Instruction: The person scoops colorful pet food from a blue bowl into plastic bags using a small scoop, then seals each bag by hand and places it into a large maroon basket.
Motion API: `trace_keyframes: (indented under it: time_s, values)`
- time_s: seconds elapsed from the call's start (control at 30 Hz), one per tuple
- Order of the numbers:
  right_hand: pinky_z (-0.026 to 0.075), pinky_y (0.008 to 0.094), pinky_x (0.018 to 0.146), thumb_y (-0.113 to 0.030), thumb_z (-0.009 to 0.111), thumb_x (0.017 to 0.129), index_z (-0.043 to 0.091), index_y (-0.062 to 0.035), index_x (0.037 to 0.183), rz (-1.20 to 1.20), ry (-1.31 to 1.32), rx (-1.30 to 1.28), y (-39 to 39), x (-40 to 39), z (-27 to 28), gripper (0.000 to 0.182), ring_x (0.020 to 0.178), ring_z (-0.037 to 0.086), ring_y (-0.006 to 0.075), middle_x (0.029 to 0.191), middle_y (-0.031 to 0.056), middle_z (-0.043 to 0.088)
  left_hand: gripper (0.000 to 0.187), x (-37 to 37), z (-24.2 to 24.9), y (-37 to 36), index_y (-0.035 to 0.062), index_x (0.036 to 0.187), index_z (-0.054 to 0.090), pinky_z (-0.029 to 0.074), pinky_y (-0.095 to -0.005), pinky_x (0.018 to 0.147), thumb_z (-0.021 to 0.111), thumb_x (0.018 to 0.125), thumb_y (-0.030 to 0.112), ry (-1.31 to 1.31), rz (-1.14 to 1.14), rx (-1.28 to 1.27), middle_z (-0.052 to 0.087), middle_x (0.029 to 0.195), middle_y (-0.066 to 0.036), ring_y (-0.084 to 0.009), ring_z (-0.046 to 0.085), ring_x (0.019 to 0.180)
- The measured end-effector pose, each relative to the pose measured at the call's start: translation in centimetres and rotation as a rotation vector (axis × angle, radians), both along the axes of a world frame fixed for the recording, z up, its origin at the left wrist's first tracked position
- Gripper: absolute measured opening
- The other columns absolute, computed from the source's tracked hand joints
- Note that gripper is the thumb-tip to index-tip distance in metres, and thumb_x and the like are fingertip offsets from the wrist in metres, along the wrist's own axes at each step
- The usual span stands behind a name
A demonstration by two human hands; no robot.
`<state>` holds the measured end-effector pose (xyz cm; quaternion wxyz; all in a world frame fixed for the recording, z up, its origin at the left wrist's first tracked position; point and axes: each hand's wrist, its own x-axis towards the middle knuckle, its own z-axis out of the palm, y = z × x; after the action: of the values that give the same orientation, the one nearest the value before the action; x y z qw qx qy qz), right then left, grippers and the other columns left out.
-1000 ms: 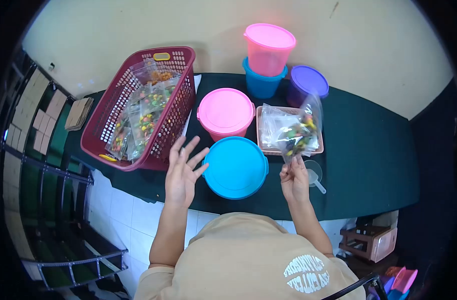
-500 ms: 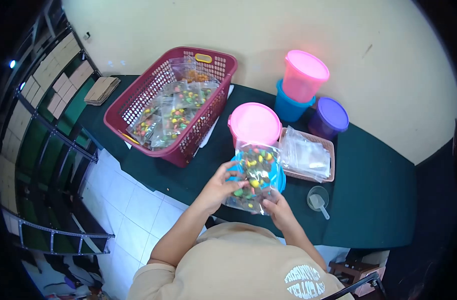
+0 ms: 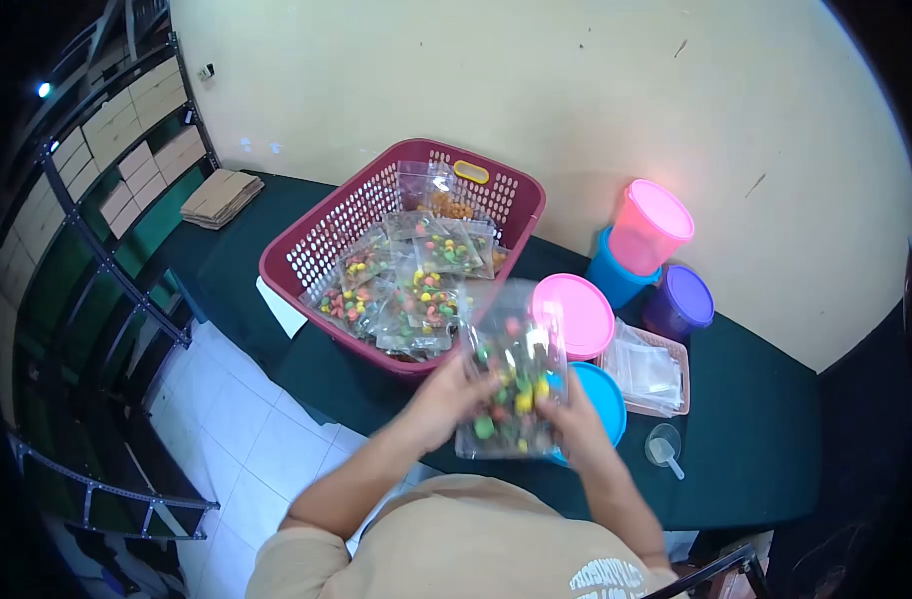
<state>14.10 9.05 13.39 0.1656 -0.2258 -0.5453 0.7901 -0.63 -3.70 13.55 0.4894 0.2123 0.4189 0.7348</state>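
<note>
Between my two hands is a clear plastic bag (image 3: 511, 384) of colourful round candies, held upright in front of my chest and slightly blurred. My left hand (image 3: 454, 397) grips its left edge, and my right hand (image 3: 574, 414) grips the lower right side. Behind the bag, to its left, a maroon laundry basket (image 3: 321, 225) holds several similar candy bags (image 3: 426, 299). A blue lid (image 3: 601, 404) shows partly behind my right hand. Just beyond it stands a tub with a pink lid (image 3: 576, 317).
A pink tray (image 3: 683, 374) of empty plastic bags (image 3: 640, 371) lies right of the tubs, near a clear scoop (image 3: 663, 446). A pink container (image 3: 655, 225) stacked on a blue one (image 3: 615, 275) stands beside a purple tub (image 3: 678, 299). Folded brown paper (image 3: 221, 198) lies far left.
My view has turned left, so the basket sits nearer the middle. Both hands have kept hold of the candy bag, which has swung more upright and closer to the basket.
</note>
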Motion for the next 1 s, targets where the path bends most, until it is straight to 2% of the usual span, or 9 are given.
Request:
trace_keyframes:
  time_s: [0.07, 0.13, 0.23, 0.33, 0.4, 0.5, 0.63, 0.77, 1.0]
  values:
    - [0.05, 0.0317, 0.085, -0.005, 0.057, 0.09, 0.023, -0.0038, 0.142, 0.057, 0.14, 0.038, 0.5, -5.4, 4.1, 0.063, 0.106, 0.058, 0.0221, 0.126, 0.0179, 0.051, 0.036, -4.1, 4.0, 0.4, 0.0052, 0.125, 0.045, 0.053, -0.0254, 0.066, 0.059, 0.091, 0.01, 0.074, 0.152, 0.056, 0.059, 0.108, -0.004, -0.0116, 0.06, 0.086]
    - [0.056, 0.0347, 0.073, -0.015, 0.063, 0.089, 0.032, -0.0027, 0.132, 0.091, 0.068, 0.152, 1.1, -11.3, 7.4, 0.055, 0.1, 0.06, 0.0214, 0.114, 0.0143, 0.054, 0.034, -9.0, 6.2, 1.0, 0.0047, 0.122, 0.047, 0.053, -0.0263, 0.066, 0.057, 0.091, 0.009, 0.246, 0.285, 0.072, 0.061, 0.107, -0.005, -0.0119, 0.061, 0.085]
    - [0.06, 0.0473, 0.057, -0.027, 0.063, 0.089, 0.018, -0.0072, 0.139, 0.128, 0.079, 0.112, 3.0, -18.8, 7.0, 0.071, 0.111, 0.054, 0.0299, 0.127, 0.017, 0.045, 0.036, -17.7, 5.6, 2.9, 0.0048, 0.124, 0.044, 0.053, -0.0275, 0.068, 0.056, 0.091, 0.012, 0.296, 0.318, 0.022, 0.058, 0.112, -0.008, -0.0153, 0.061, 0.086]
    - [0.058, 0.0449, 0.071, -0.029, 0.062, 0.089, 0.017, -0.0087, 0.14, -0.126, -0.015, 0.188, 4.9, -20.6, 2.9, 0.072, 0.114, 0.053, 0.0302, 0.14, 0.0136, 0.036, 0.049, -22.4, 2.5, 3.4, 0.0057, 0.134, 0.034, 0.052, -0.0308, 0.074, 0.055, 0.092, 0.017, 0.186, 0.418, -0.132, 0.051, 0.123, -0.012, -0.0196, 0.058, 0.095]
    - [0.054, 0.0418, 0.08, -0.027, 0.061, 0.09, 0.02, -0.0089, 0.139, -0.194, 0.014, 0.253, 5.7, -17.3, 0.2, 0.067, 0.113, 0.055, 0.0285, 0.144, 0.0133, 0.033, 0.061, -20.9, 2.1, 0.7, 0.0078, 0.143, 0.022, 0.05, -0.0341, 0.083, 0.055, 0.092, 0.019, 0.169, 0.52, -0.3, 0.042, 0.134, -0.014, -0.0234, 0.052, 0.107]
    - [0.051, 0.0381, 0.083, -0.023, 0.06, 0.091, 0.028, -0.0082, 0.136, -0.175, 0.086, 0.33, 6.6, -8.1, -4.0, 0.057, 0.108, 0.057, 0.0252, 0.137, 0.0138, 0.043, 0.06, -16.1, 0.2, -5.1, 0.0047, 0.143, 0.022, 0.042, -0.0359, 0.093, 0.052, 0.093, 0.017, 0.606, 0.548, 0.02, 0.038, 0.139, -0.015, -0.0236, 0.05, 0.113]
    - [0.049, 0.0367, 0.084, -0.02, 0.063, 0.089, 0.047, -0.0085, 0.123, -0.234, -0.193, 0.506, 7.4, 3.6, -7.8, 0.039, 0.106, 0.058, 0.0217, 0.119, 0.0114, 0.058, 0.041, -9.2, -3.5, -9.0, 0.0003, 0.125, 0.043, 0.042, -0.0321, 0.086, 0.055, 0.09, 0.019, 0.583, 0.374, 0.124, 0.059, 0.1, -0.013, -0.0199, 0.057, 0.093]
    - [0.044, 0.04, 0.088, -0.02, 0.069, 0.082, 0.063, -0.0091, 0.1, -0.186, -0.592, 1.171, 3.9, 8.6, -8.2, 0.021, 0.102, 0.057, 0.0243, 0.106, 0.0079, 0.064, 0.033, -4.2, -5.2, -6.8, -0.0009, 0.118, 0.049, 0.045, -0.0318, 0.084, 0.055, 0.089, 0.014, 0.497, 0.184, 0.14, 0.06, 0.093, -0.011, -0.0182, 0.057, 0.09]
    - [0.039, 0.0377, 0.087, -0.025, 0.072, 0.076, 0.065, -0.0118, 0.092, 0.022, -0.41, 1.443, 3.3, 10.7, -13.3, 0.023, 0.096, 0.055, 0.0222, 0.099, 0.0029, 0.063, 0.028, 0.9, -4.4, 1.8, 0.0001, 0.116, 0.051, 0.046, -0.0329, 0.084, 0.05, 0.09, 0.009, 0.551, -0.052, 0.092, 0.06, 0.093, -0.01, -0.0176, 0.058, 0.089]
